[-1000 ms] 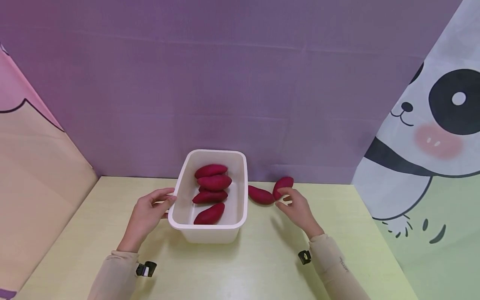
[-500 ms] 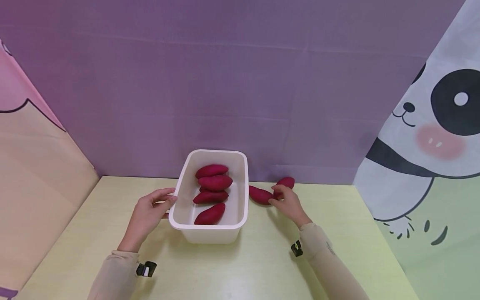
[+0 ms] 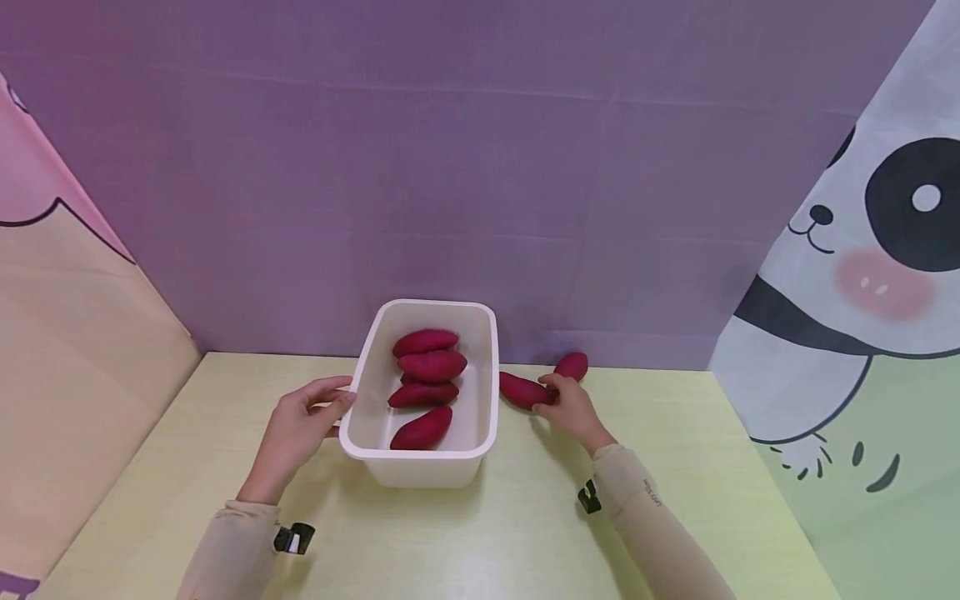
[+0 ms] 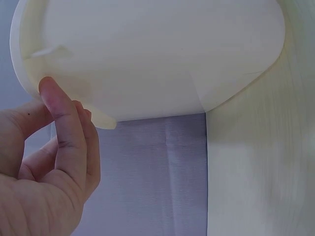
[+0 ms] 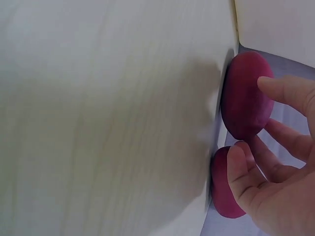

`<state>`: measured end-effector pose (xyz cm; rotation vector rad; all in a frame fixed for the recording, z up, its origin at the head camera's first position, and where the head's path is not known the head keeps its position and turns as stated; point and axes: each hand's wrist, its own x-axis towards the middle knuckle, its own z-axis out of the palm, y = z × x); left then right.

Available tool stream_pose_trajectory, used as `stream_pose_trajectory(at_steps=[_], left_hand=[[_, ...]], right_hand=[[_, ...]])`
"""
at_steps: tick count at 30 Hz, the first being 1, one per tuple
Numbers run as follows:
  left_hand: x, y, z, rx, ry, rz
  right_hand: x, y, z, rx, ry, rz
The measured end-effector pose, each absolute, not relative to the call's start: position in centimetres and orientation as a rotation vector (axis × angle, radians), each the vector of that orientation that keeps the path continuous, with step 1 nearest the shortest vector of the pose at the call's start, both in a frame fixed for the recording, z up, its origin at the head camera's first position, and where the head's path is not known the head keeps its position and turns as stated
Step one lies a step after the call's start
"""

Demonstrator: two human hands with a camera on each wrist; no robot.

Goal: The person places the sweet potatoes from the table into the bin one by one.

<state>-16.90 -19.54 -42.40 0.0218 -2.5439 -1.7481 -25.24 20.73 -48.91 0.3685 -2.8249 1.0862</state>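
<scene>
A white plastic bin stands left of the table's middle, with several red-purple sweet potatoes inside. My left hand holds the bin's left rim; in the left wrist view its fingertips lie against the rim's underside. Right of the bin, a sweet potato lies on the table. My right hand grips that potato's right end, fingertips round it. A further sweet potato lies just behind the right hand, partly hidden by it; in the right wrist view the thumb overlaps it.
A purple cloth backdrop rises at the table's far edge, close behind the bin and the loose potatoes. Printed cloths flank the pale wooden table, with a panda on the right one. Each wrist carries a small black camera.
My right hand has moved left and slightly forward, from beside the far right potato onto the end of the one nearer the bin. The left hand stays at the bin's rim.
</scene>
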Motion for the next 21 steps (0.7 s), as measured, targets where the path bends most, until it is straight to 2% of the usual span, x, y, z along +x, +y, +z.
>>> stream_pose_trajectory(at_steps=[21], left_hand=[[-16.91,-19.54,-42.60,0.019,-2.526,-1.762]], right_hand=[[-25.03,19.94,-49.50,0.264,-2.815,1.131]])
